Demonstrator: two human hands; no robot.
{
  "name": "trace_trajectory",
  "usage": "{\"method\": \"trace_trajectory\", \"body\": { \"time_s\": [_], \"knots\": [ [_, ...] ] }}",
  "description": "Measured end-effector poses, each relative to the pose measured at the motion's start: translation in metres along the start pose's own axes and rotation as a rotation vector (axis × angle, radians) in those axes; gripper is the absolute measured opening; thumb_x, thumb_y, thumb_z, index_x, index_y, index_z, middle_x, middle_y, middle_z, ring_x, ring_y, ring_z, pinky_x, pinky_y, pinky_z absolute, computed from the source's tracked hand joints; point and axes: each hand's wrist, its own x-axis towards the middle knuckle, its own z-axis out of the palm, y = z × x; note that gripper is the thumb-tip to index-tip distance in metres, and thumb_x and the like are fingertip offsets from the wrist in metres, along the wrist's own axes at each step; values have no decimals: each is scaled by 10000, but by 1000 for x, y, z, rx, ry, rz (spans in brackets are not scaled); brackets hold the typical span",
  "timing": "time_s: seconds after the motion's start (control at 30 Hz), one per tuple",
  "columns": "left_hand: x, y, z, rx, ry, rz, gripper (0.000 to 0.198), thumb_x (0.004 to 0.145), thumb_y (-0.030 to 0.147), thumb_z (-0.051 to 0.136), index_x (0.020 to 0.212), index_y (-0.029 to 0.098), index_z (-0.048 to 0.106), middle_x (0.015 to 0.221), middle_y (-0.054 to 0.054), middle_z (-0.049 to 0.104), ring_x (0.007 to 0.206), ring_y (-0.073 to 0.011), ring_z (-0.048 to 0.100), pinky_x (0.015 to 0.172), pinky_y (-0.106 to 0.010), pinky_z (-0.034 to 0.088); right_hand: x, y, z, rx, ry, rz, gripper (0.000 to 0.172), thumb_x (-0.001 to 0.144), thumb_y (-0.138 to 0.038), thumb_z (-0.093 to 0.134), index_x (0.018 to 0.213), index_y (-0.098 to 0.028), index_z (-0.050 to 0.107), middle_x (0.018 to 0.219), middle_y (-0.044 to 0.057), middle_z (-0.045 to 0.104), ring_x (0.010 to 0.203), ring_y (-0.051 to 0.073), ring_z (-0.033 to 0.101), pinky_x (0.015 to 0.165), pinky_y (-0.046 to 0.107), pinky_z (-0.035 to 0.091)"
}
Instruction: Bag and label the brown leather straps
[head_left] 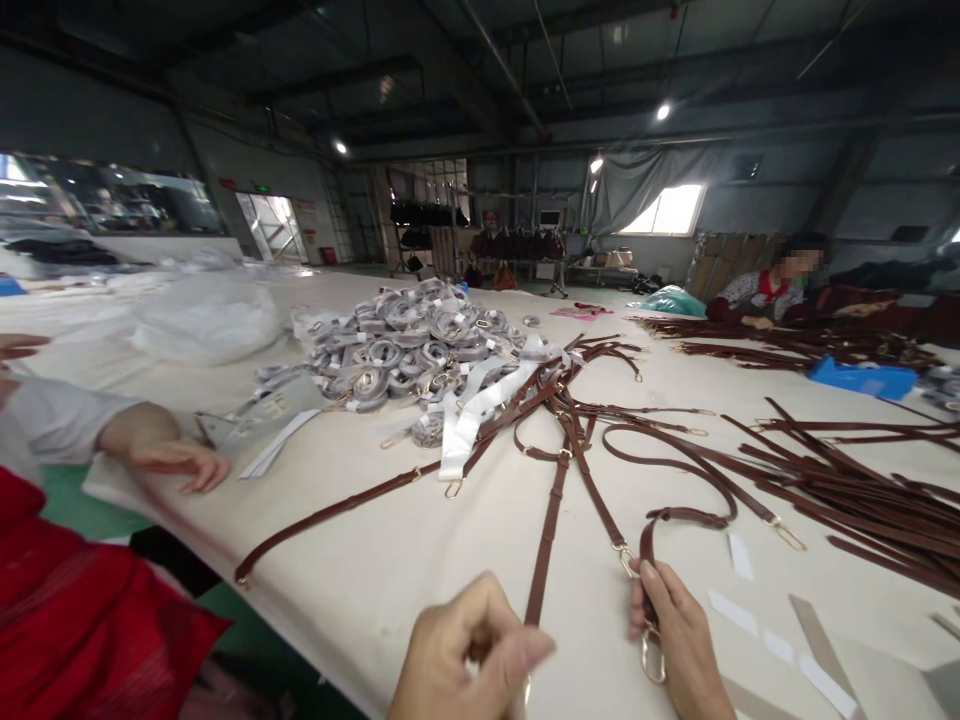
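My left hand (pixel 461 650) is at the bottom edge, fingers pinched on the lower end of a brown leather strap (pixel 547 530) that runs away across the table. My right hand (pixel 679 635) grips the looped end of another brown strap (pixel 675 516), with a gold clasp (pixel 651 655) hanging beside my palm. More brown straps (pixel 570 400) fan out from in front of my hands toward the middle of the cream table (pixel 420 540).
A heap of grey wrapped strap rolls (pixel 409 345) lies mid-table, white paper strips (pixel 469 415) beside it. Long brown straps (pixel 862 490) pile at right. A co-worker's hand (pixel 180 462) rests at left. Another person (pixel 772 290) sits far right. White slips (pixel 739 555) lie near my right hand.
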Motion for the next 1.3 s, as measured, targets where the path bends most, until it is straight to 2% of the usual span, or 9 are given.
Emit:
{"method": "trace_trajectory", "body": {
  "time_s": [0.1, 0.2, 0.3, 0.47, 0.57, 0.8, 1.03, 1.13, 1.3],
  "knots": [
    [64, -16, -13, 171, 141, -44, 468, 873, 635, 452, 657, 221, 476, 559, 8, 620, 446, -129, 568, 491, -255, 469, -3, -3, 3, 6, 18, 12, 495, 815, -680, 646, 927, -200, 598, 657, -30, 562, 562, 144, 533, 501, 245, 489],
    [122, -37, -42, 321, 266, -86, 316, 857, 467, 479, 979, 194, 581, 978, -60, 712, 588, -154, 652, 615, -300, 527, -5, -6, 5, -5, 40, 3, 509, 792, -696, 655, 908, -203, 604, 644, -29, 565, 545, 144, 530, 495, 244, 473],
    [162, -55, -71, 486, 370, -148, 379, 882, 343, 504, 1195, 132, 533, 1223, -142, 634, 756, -180, 678, 757, -341, 534, -6, -8, 9, -11, 50, 6, 541, 750, -731, 664, 847, -201, 611, 622, -25, 560, 517, 146, 521, 481, 253, 458],
    [193, -69, -90, 703, 343, -245, 359, 891, 408, 642, 1103, 121, 600, 1096, -101, 661, 928, -206, 647, 854, -389, 520, -7, -9, 12, -30, 66, -16, 499, 814, -696, 619, 809, -198, 599, 619, -25, 551, 509, 138, 516, 483, 251, 438],
    [198, -69, -88, 792, 267, -272, 299, 881, 431, 668, 922, 136, 642, 897, -39, 673, 857, -188, 643, 837, -386, 521, -4, -6, 11, -56, 45, -20, 527, 829, -709, 590, 732, -192, 564, 592, -14, 551, 500, 139, 519, 490, 258, 439],
    [205, -48, -88, 878, 167, -227, 313, 946, 393, 593, 770, 136, 627, 742, 8, 638, 736, -150, 629, 764, -336, 530, 1, -2, 12, -6, 27, -17, 567, 787, -749, 601, 883, -190, 598, 586, -29, 551, 479, 140, 516, 471, 261, 441],
    [207, 2, -107, 854, 289, -56, 280, 908, 391, 599, 737, 169, 608, 671, 18, 580, 690, -162, 578, 724, -318, 462, 1, -8, 16, 61, -6, -16, 556, 751, -743, 633, 798, -191, 581, 602, -32, 546, 472, 129, 514, 450, 255, 440],
    [191, 26, -112, 740, 333, 78, 333, 844, 495, 550, 692, 199, 571, 680, -2, 595, 737, -207, 587, 691, -304, 435, 4, -4, 17, 100, -9, -22, 527, 751, -707, 658, 761, -188, 572, 598, -35, 544, 455, 119, 505, 429, 244, 429],
    [128, 42, -125, 560, 267, 209, 464, 768, 657, 517, 817, 211, 633, 907, -56, 706, 922, -281, 631, 777, -341, 504, 8, -1, 18, 225, 5, -24, 441, 768, -597, 699, 737, -191, 527, 590, -57, 517, 458, 84, 463, 415, 192, 392]
  ]
}}
